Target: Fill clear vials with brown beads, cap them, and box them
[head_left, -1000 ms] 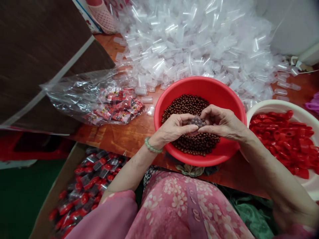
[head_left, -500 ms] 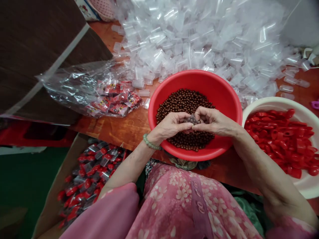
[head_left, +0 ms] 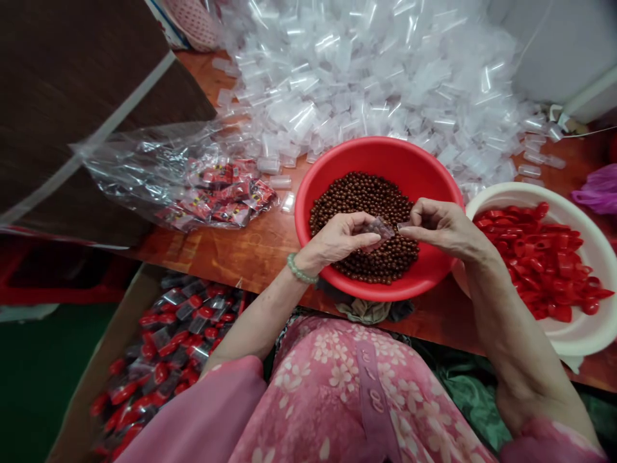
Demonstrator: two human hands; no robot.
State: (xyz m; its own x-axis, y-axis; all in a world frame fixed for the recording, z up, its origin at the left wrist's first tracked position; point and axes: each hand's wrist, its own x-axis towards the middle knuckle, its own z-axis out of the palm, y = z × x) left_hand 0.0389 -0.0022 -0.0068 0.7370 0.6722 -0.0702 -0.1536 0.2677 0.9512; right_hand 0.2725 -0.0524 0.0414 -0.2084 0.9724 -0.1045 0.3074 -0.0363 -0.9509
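Observation:
My left hand (head_left: 337, 241) is closed on a small clear plastic packet (head_left: 383, 228) with dark contents that I cannot make out. A little to its right, my right hand (head_left: 443, 228) pinches a small clear scrap of plastic (head_left: 403, 226), apart from the packet. Both hands are above a red basin (head_left: 434, 183). Shiny brown beads (head_left: 361, 190) lie heaped in the basin, partly hidden by my hands.
A cream bowl of red plastic caps (head_left: 540, 257) stands at the right. Clear plastic containers (head_left: 347, 83) are piled behind the basin. A bag of red packets (head_left: 222, 193) lies left. Below it, a cardboard box holds red-capped containers (head_left: 164, 341). A purple bag (head_left: 600, 190) lies far right.
My hands were together at the packet and are now apart. My right hand has moved right with a plastic scrap, while the packet stays in my left. The view has shifted slightly.

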